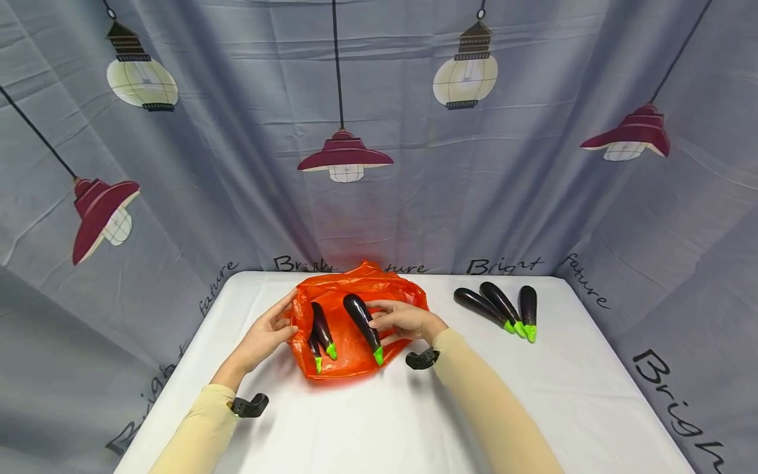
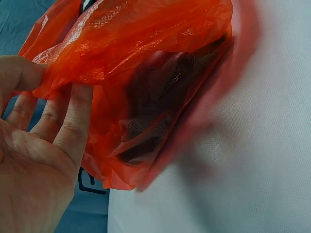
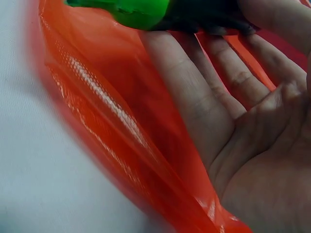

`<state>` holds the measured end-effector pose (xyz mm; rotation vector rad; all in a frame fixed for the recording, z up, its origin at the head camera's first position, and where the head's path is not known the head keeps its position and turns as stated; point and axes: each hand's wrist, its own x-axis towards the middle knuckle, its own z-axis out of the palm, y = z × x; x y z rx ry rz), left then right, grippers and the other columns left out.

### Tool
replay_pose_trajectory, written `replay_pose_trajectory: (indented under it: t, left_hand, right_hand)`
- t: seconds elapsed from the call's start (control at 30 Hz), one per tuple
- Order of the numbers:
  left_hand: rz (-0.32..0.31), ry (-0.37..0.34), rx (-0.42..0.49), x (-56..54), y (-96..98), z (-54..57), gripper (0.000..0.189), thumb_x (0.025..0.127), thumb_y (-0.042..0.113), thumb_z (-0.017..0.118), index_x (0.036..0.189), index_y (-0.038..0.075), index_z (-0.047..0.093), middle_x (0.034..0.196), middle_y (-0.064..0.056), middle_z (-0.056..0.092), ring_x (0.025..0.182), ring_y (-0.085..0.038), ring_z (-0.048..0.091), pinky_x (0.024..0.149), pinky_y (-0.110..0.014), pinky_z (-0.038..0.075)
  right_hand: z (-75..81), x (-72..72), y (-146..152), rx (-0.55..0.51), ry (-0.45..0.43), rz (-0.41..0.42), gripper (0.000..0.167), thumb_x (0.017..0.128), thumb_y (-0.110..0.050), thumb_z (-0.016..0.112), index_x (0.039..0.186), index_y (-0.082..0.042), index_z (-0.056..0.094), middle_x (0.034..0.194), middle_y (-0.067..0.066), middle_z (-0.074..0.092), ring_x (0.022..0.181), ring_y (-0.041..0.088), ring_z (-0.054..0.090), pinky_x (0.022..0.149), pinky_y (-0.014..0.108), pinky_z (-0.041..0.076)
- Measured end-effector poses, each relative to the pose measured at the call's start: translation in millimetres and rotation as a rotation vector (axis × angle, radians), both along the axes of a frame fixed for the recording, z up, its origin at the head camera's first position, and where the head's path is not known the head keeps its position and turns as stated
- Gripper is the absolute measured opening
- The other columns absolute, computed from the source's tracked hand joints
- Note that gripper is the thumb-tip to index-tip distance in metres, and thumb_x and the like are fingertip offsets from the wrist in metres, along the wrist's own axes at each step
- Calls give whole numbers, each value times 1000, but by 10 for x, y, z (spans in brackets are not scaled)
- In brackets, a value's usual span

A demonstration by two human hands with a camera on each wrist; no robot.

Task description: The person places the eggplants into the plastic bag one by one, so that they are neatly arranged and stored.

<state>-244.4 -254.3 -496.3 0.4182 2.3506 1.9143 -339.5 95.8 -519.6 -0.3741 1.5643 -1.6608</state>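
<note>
A pale yellow left sleeve (image 1: pixel 198 429) and matching right sleeve (image 1: pixel 493 401) — long, plain, lightly creased. Just beside the sleeves' wrist ends sit a left wrist camera (image 1: pixel 251 405) and right wrist camera (image 1: pixel 422 359) — small, black, rounded.

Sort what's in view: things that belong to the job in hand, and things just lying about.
In the job:
- orange bag, edge pinched by the left hand
- dark eggplant in the right hand
- two eggplants inside the bag
- three eggplants on the table: probably, being alike

Just there:
- the table
- lamp-print curtain
</note>
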Motion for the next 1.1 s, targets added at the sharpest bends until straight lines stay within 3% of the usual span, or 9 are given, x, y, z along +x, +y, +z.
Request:
replay_pose_trajectory:
  t: [0.37, 0.7, 1.1]
  left_hand:
    - [6, -2, 1, 6, 5, -15, 80, 96, -5, 62, 163, 28, 31, 157, -21, 38, 109, -29, 61, 80, -30, 57]
    - [-1, 11, 9, 29, 13, 4, 80, 96, -4, 62, 163, 27, 30, 154, -23, 41, 109, -30, 61, 80, -30, 57]
    - [1, 21, 3, 40, -24, 10, 80, 96, -4, 61, 163, 28, 30, 154, -21, 42, 108, -29, 62, 81, -30, 56]
  right_hand:
    - [-89, -15, -279, -3, -16, -63, 72, 97, -9, 69, 159, -7, 33, 143, 20, 53, 117, 35, 62, 89, 52, 56]
    - [-167, -1, -523, -35, -21, -102, 68, 97, -6, 68, 158, -7, 37, 138, 20, 58, 116, 34, 65, 90, 53, 56]
    - [-186, -2, -731, 15, 43, -142, 65, 95, -8, 73, 154, -9, 46, 133, 18, 61, 107, 33, 69, 85, 48, 58]
